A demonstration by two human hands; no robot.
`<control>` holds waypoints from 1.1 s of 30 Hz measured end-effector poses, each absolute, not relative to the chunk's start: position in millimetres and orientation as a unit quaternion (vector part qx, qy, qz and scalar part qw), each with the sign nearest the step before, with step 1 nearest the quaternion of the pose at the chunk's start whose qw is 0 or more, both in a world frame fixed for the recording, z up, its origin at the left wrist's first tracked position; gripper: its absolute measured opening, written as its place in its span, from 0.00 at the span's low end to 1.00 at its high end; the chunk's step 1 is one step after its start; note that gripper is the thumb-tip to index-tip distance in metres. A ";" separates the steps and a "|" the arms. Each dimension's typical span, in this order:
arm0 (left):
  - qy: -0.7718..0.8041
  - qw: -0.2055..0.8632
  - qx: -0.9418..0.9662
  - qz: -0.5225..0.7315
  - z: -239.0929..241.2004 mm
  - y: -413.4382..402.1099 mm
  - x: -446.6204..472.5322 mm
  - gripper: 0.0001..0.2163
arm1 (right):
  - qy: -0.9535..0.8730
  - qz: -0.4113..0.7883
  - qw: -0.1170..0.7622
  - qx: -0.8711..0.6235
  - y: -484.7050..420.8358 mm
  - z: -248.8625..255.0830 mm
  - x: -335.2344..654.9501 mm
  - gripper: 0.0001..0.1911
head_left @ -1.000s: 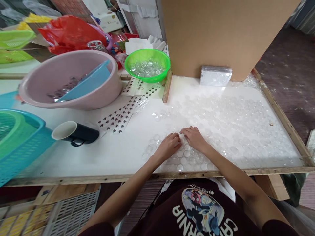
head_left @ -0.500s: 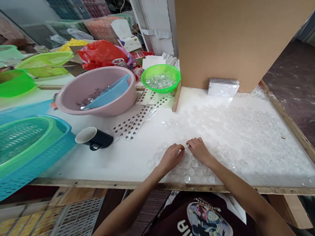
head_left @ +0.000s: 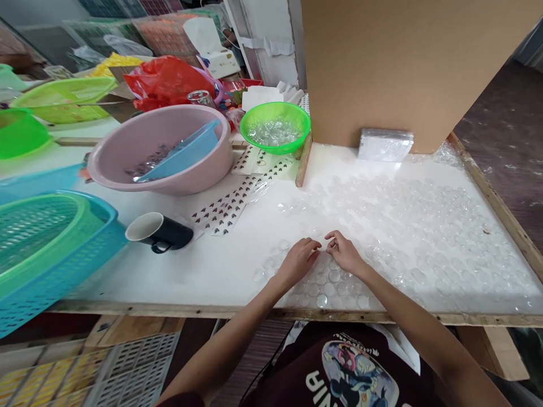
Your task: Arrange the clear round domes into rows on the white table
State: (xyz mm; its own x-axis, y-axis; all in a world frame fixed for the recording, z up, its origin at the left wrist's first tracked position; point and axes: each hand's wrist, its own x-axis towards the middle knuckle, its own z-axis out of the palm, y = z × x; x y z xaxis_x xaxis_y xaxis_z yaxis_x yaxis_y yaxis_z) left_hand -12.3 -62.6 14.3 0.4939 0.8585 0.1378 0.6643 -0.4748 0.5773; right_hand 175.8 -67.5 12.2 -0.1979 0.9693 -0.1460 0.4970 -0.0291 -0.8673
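Head view: white tabletop (head_left: 229, 268), wood-edged.
Discs (head_left: 322, 300): clear, spread across its right side.
Left hand (head_left: 299, 260), right hand (head_left: 344, 253): fingers bent; whether gripping, cannot tell.
Room: cardboard (head_left: 403, 68) upright behind; dark floor (head_left: 500, 130) at right.

One left hand (head_left: 299, 261) and one right hand (head_left: 343, 254) are being shown. One dark mug (head_left: 176, 233), one pink basin (head_left: 193, 172), one red bag (head_left: 165, 85), one cardboard sheet (head_left: 407, 68) and one wrapped stack (head_left: 385, 146) are being counted. Clear discs (head_left: 334, 276) are being seen by the dozen, too crowded for an exact tally.
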 end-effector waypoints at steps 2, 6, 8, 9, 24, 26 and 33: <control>0.475 0.245 0.815 0.226 15.6 -60.3 -13.6 0.10 | -0.671 0.390 0.256 -0.577 -68.4 14.7 177.8 0.14; 0.503 0.262 0.793 0.223 16.4 -55.6 -16.3 0.11 | -0.764 0.249 0.207 -0.557 -71.7 19.9 178.7 0.09; 0.502 0.258 0.796 0.219 15.6 -54.3 -16.7 0.09 | -0.789 0.214 0.173 -0.550 -73.1 20.9 178.0 0.09; 0.499 0.252 0.800 0.219 15.1 -53.8 -16.8 0.09 | -0.794 0.204 0.159 -0.549 -73.4 21.0 177.5 0.09; 0.580 0.080 0.797 0.145 -16.2 35.9 -46.4 0.43 | -0.781 0.208 0.174 -0.563 -70.8 25.7 174.2 0.11; 0.578 0.075 0.804 0.116 -23.8 41.4 -41.5 0.46 | -0.760 0.236 0.196 -0.573 -68.6 23.5 174.7 0.11; 0.553 0.047 0.828 0.078 -29.0 47.4 -7.2 0.43 | -0.744 0.227 0.247 -0.578 -62.7 11.6 179.3 0.10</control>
State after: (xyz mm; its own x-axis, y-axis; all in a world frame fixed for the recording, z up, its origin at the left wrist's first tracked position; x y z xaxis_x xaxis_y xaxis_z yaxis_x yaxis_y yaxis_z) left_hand -7.2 47.4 -29.0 0.3762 0.9234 0.0765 0.9087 -0.3839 0.1639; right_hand 179.3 -62.7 11.6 -0.2113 0.9718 0.1047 0.7477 0.2297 -0.6230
